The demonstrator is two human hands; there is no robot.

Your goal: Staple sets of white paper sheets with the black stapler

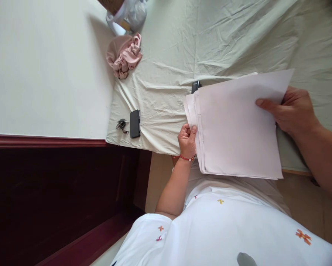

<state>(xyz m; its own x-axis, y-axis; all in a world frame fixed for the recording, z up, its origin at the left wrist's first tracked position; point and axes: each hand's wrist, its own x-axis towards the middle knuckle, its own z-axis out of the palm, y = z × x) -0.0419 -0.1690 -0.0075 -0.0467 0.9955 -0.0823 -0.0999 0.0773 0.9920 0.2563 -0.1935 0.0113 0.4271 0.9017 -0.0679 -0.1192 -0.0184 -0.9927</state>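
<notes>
Paper stack (239, 129): 3 o'clock in view; smooth white sheets, uneven edges — lower ones mostly hidden
Left hand (187, 142): pinching stack's 9 o'clock edge
Right hand (296, 111): pinching 2 o'clock edge, thumb extended, fingers hidden behind
Black object (195, 87): stack's 10 o'clock corner, partly covered — unclear what
Bag (138, 14): 11 o'clock, see-through, cut off
</notes>
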